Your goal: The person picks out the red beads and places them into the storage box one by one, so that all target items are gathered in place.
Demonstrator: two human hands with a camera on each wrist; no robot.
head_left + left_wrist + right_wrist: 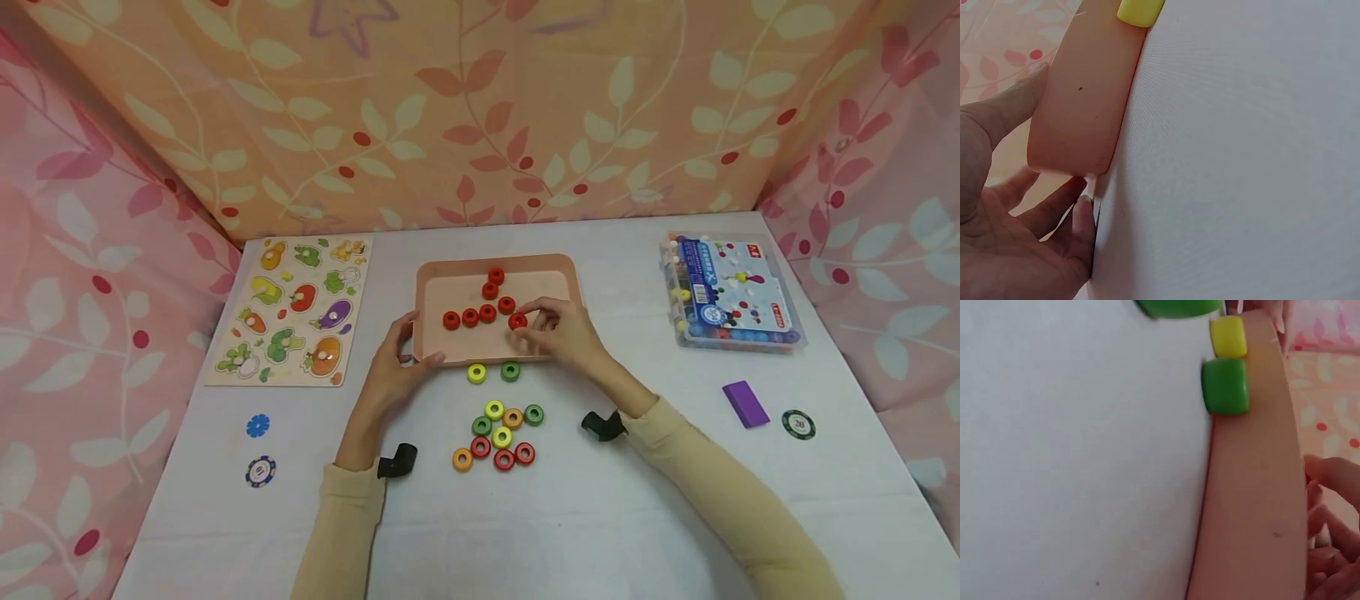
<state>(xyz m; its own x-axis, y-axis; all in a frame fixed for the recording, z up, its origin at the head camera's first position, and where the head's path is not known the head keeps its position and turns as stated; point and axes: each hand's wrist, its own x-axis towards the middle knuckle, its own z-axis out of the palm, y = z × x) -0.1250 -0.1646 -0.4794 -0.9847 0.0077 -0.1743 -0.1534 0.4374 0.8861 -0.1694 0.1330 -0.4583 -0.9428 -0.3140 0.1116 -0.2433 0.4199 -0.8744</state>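
A shallow peach-coloured tray [457, 287] lies on the white tabletop with several red rings [487, 313] in it. My left hand [392, 367] holds the tray's near left corner, thumb at the front rim and fingers along the left side; the left wrist view shows this hand [1029, 231] around the tray end [1079, 100]. Over the tray's right part, my right hand [562, 333] pinches a red ring [517, 321] between thumb and index finger, at the right end of a slanting row. In the right wrist view, the tray wall [1254, 500] hides part of that hand [1332, 531].
A yellow ring [476, 373] and a green ring [511, 371] sit against the tray's front. Closer lie several mixed-colour rings [502, 437]. A vegetable puzzle board [292, 312], poker chips [260, 472], a purple block [746, 404] and a clear bead box [735, 292] flank them.
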